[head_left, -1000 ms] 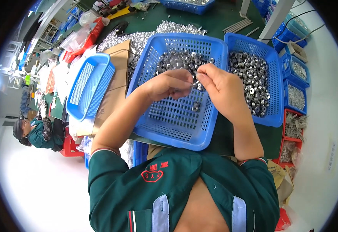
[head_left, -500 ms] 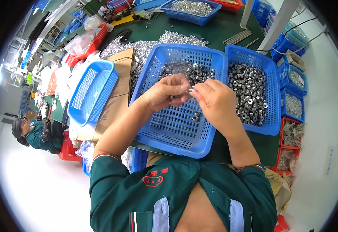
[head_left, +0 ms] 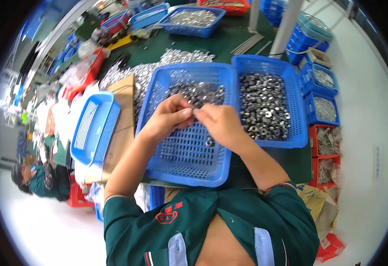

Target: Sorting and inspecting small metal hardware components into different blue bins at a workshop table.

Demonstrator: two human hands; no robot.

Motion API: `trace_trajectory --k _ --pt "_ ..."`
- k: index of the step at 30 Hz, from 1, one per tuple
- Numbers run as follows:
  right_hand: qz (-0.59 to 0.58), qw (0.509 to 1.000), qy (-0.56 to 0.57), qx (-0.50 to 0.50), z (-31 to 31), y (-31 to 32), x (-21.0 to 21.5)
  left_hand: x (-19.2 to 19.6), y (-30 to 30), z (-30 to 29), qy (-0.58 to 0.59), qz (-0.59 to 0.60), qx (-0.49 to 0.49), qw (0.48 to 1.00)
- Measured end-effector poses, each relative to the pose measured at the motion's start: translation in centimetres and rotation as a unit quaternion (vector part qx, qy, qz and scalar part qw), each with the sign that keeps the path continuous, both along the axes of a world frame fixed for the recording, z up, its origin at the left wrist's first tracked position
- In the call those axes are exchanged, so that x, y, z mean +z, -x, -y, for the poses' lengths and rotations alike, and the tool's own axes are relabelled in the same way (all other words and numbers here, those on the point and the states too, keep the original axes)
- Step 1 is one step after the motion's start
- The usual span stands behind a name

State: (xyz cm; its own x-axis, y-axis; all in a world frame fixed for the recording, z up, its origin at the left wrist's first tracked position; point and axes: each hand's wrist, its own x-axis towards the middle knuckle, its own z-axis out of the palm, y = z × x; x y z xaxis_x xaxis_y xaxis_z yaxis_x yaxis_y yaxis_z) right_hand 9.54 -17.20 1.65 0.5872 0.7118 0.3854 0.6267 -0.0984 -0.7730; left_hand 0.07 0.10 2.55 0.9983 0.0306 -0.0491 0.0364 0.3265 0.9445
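Observation:
My left hand and my right hand meet fingertip to fingertip over a blue perforated basket. Both are closed in a pinch, with something small and greyish between them, mostly hidden by the fingers. Beneath and beyond the hands, small dark metal ring-shaped parts lie heaped in the basket's far half. One or two loose parts sit nearer, below my right hand. Beside it on the right stands a second blue basket, well filled with similar metal rings.
A smaller blue basket rests at the left by a cardboard sheet. Shiny small parts are piled behind. Metal rods lie on the green table at the back. Another person sits far left; stacked bins stand right.
The whole view has shifted, so the baskets and my hands appear farther left and slightly lower. My hands remain pinched together over the basket; the thin shiny piece between them shows less now.

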Motion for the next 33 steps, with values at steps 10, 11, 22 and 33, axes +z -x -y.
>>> trace_trajectory --k 10,11,22,33 --pt "0.100 0.992 -0.074 -0.038 4.5 0.2 5.2 4.9 -5.9 2.1 -0.191 -0.029 -0.066 0.979" --pt "0.115 0.988 -0.107 -0.008 5.1 0.9 5.6 6.4 -7.3 4.1 -0.233 -0.036 -0.078 0.969" --pt "0.188 0.958 -0.204 0.077 7.7 2.9 7.6 -2.9 -24.3 15.2 -0.658 0.147 -0.141 0.725" --pt "0.141 0.975 -0.170 0.031 9.3 1.0 8.4 1.6 -17.2 10.4 -0.651 0.240 0.013 0.720"
